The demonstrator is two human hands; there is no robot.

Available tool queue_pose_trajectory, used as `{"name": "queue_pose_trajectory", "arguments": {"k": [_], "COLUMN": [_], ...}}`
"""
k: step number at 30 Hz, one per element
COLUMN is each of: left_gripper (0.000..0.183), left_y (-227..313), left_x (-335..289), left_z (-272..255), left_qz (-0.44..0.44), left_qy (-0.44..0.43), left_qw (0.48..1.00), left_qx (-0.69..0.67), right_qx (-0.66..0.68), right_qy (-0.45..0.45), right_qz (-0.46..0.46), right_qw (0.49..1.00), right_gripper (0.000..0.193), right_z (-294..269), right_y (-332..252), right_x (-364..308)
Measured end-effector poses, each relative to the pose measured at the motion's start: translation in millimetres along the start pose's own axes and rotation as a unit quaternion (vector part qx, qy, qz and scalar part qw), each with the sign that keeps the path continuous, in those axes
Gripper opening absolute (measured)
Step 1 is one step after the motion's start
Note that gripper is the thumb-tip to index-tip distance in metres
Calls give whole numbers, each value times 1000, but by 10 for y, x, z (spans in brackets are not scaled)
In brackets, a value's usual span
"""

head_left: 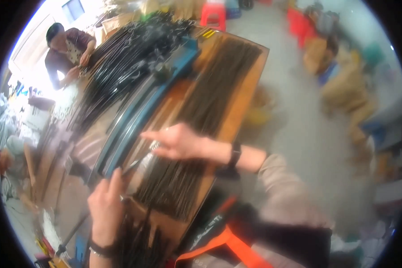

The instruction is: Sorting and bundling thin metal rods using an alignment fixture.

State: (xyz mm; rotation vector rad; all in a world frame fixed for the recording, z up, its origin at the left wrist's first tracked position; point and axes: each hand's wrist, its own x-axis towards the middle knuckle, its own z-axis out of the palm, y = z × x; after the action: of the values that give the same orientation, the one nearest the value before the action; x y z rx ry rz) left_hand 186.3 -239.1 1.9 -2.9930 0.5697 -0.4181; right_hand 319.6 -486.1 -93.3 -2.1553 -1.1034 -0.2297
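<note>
My left hand (105,209) is closed, its fingertips pinched at the near end of a long blue metal channel (134,123). A thin dark strip (136,165) runs from those fingertips toward my right hand (176,142). That hand reaches in over the table with its index finger stretched toward the channel and its other fingers curled. Something small and silvery-white (154,145) shows at the curled fingers, too blurred to name. Under my right wrist lies a wide layer of thin dark rods (174,187) on a wooden board (236,114).
A large heap of glossy black rods (120,67) covers the far left of the table. A person (69,56) works beyond it; another person (13,165) is at the left edge. A red stool (213,17) stands behind the table, with blurred brown piles (348,91) to the right.
</note>
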Motion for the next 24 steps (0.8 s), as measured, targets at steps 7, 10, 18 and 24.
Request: {"name": "queue_pose_trajectory", "arguments": {"k": [7,10,18,24], "left_gripper": [29,30,39,45], "left_y": [-38,50,160,148], "left_x": [551,707,1006,1068], "left_z": [311,328,452,509], "left_qz": [27,42,91,55], "left_qy": [18,-54,-64,-46], "left_qw": [996,990,990,987], "left_qx": [-85,-126,-87,-147], "right_qx": [-72,-88,-151,-192], "right_qy": [87,87,51,192], "right_qz": [40,30,24,169], "right_qw": [993,992,987,947], "right_gripper": [44,40,29,19], "right_z": [-374,-467,-826,-1146], "right_y": [918,1256,1479,2307], "right_x": [-75,-95,-30,-353]}}
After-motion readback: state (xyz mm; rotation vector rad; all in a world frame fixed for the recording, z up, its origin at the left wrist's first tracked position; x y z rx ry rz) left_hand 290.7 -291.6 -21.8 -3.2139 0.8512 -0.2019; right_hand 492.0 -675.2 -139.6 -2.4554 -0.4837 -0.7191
